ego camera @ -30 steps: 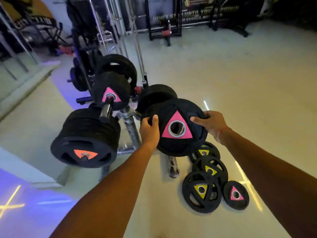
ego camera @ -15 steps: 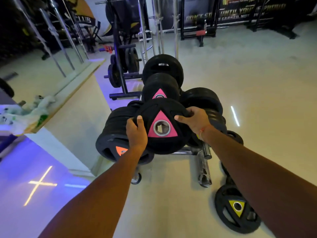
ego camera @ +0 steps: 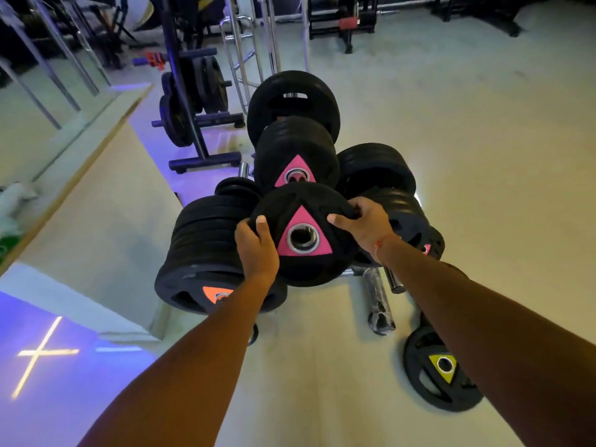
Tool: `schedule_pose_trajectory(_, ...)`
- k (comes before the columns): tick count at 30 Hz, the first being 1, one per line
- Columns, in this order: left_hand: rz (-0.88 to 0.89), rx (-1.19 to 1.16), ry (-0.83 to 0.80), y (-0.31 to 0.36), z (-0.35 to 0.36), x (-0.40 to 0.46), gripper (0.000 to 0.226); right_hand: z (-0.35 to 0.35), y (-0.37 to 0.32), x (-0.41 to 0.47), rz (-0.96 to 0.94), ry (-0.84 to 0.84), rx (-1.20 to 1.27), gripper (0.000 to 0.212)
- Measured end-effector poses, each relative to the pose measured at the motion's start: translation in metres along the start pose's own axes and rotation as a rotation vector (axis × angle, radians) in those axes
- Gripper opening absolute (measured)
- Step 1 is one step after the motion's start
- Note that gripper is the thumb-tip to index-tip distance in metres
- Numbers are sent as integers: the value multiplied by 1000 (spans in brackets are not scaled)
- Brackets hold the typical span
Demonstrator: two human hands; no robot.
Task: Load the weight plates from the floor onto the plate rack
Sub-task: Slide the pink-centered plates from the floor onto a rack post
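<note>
I hold a black weight plate with a pink triangle (ego camera: 304,269) upright in front of the plate rack (ego camera: 377,298). My left hand (ego camera: 258,250) grips its left rim and my right hand (ego camera: 364,227) grips its upper right rim. Right behind it, a stack with a pink-triangle plate (ego camera: 296,156) sits on a rack peg. A stack with an orange triangle (ego camera: 206,250) hangs on the left side, and more black plates (ego camera: 377,169) hang on the right. One plate with a yellow triangle (ego camera: 442,372) lies on the floor at the lower right.
A second plate tree with dark plates (ego camera: 193,91) stands at the back left beside chrome bars (ego camera: 245,50). A raised platform edge (ego camera: 80,175) runs along the left. A small pink-marked plate (ego camera: 432,246) shows behind my right wrist.
I have stepped closer, and the held plate has moved up against the pink-triangle stack. Only one floor plate stays in view.
</note>
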State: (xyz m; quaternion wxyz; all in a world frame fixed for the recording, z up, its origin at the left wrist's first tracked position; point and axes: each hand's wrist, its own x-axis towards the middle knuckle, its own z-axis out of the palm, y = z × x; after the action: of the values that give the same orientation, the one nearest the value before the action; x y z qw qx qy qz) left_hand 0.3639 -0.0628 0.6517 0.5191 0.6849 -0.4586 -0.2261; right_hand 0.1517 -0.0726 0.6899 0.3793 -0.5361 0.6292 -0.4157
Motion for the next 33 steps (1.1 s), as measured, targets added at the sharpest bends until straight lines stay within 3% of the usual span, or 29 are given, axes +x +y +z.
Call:
schedule_pose_trajectory(7,29,68,68,-14,5,3,36,3,-3,16,-99,-88,-68,28)
schedule_pose_trajectory(12,102,300,79,-23,-1,6,53,-2,-3,16,-167,-143,-173,28)
schedule_pose_trajectory(21,187,314,-181,-38,-23,16,68,-6,0,13,-270,-206,-438,45)
schedule_pose_trajectory(23,177,301,-240,-40,-25,22,63,-5,1,12,-288,-208,-502,50)
schedule_pose_trajectory(29,196,307,-379,-33,-25,53,49,1,-6,26,-290,-148,-553,47)
schedule_pose_trajectory(33,231,369,-343,-18,-14,82,51,12,-16,44,-220,-21,-529,46)
